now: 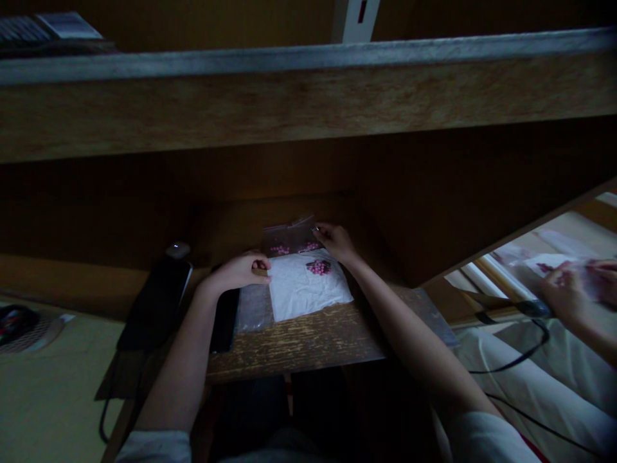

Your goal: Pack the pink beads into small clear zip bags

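Note:
My left hand (pixel 247 269) has its fingers curled at the left edge of a white tissue (pixel 294 292), touching it. On the tissue lies a small cluster of pink beads (pixel 319 267) with some dark bits among them. Behind it is a clear zip bag (pixel 289 233) with more pink beads inside. My right hand (pixel 336 241) is over the bag's right side, its thumb and fingers pinched on a tiny shiny piece (pixel 315 229) too small to name. A second clear plastic bag (pixel 254 307) sits left of the tissue, beneath my left hand.
A dark phone (pixel 224 321) lies by my left forearm, with another dark flat device (pixel 157 302) and a small light case (pixel 178 249) farther left. A thick shelf edge (pixel 308 96) spans overhead. At right, another person's hands (pixel 571 289) hold a clear bag.

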Demonstrator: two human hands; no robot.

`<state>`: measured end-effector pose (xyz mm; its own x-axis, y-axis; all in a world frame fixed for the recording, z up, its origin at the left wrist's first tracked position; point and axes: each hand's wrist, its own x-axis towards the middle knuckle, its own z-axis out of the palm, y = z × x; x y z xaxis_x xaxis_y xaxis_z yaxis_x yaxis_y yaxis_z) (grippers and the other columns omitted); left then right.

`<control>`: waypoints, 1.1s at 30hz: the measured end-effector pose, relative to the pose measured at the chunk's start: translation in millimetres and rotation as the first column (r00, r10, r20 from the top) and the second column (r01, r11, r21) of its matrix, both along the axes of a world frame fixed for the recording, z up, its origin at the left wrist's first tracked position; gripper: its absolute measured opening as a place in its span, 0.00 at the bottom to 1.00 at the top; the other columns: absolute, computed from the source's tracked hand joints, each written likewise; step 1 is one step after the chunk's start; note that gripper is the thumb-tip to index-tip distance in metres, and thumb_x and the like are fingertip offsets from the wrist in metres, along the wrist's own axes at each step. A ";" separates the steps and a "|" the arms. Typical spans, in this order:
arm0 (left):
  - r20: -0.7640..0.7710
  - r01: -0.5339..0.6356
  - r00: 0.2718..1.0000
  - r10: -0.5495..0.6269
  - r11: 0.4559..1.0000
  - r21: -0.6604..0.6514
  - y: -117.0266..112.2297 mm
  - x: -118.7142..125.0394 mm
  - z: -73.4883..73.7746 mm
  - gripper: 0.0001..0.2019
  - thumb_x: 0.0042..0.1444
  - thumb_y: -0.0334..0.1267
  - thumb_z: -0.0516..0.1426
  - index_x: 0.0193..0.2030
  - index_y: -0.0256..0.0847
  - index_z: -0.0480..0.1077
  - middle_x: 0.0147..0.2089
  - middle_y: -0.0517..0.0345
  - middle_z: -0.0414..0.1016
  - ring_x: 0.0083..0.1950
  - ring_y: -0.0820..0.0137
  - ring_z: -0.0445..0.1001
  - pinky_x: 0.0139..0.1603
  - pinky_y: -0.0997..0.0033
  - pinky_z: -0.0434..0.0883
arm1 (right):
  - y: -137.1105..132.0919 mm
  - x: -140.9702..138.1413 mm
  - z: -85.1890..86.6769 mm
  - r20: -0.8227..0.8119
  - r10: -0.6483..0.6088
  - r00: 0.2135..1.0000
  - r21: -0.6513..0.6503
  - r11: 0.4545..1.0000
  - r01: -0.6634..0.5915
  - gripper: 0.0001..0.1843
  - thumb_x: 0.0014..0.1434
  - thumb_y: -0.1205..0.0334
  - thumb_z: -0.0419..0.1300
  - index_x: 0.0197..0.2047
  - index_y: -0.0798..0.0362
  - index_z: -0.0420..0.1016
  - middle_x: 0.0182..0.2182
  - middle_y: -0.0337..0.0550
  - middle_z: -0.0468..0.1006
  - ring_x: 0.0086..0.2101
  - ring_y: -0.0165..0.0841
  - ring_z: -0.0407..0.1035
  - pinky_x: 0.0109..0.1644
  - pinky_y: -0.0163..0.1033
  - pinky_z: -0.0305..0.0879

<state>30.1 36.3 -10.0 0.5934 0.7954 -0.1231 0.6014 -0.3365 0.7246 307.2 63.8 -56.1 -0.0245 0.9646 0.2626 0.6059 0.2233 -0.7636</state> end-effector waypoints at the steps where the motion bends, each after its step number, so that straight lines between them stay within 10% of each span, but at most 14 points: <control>1: -0.002 0.010 1.000 -0.010 1.000 -0.014 0.4 0.2 -0.9 0.09 0.43 0.38 0.62 0.34 0.41 0.74 0.35 0.59 0.73 0.36 0.70 0.71 0.36 0.74 0.65 | -1.7 -1.0 1.8 0.048 -0.011 0.999 -0.007 1.000 0.012 0.15 0.59 0.59 0.54 0.46 0.53 0.76 0.35 0.45 0.80 0.31 0.34 0.72 0.34 0.36 0.62; 9: 0.079 0.004 0.997 -0.004 1.000 0.001 3.6 2.5 -9.7 0.03 0.47 0.35 0.58 0.29 0.40 0.72 0.29 0.61 0.71 0.30 0.73 0.68 0.30 0.76 0.64 | -8.9 -5.2 9.5 0.226 -0.084 0.970 0.024 0.996 0.081 0.19 0.57 0.56 0.57 0.50 0.54 0.74 0.33 0.46 0.76 0.32 0.35 0.68 0.35 0.37 0.60; 33: 0.078 0.011 0.997 -0.015 0.999 0.045 5.5 1.5 -14.0 0.04 0.49 0.35 0.55 0.32 0.40 0.71 0.31 0.60 0.70 0.32 0.72 0.67 0.33 0.75 0.63 | -29.1 -8.1 22.1 0.042 -0.049 0.998 0.158 0.987 0.041 0.12 0.59 0.59 0.54 0.40 0.52 0.76 0.36 0.45 0.77 0.32 0.33 0.69 0.35 0.37 0.61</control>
<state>31.6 41.8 -24.0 0.6101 0.7913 -0.0403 0.5388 -0.3769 0.7534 299.2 34.8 -34.0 0.0027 0.9119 0.4104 0.6511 0.3099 -0.6928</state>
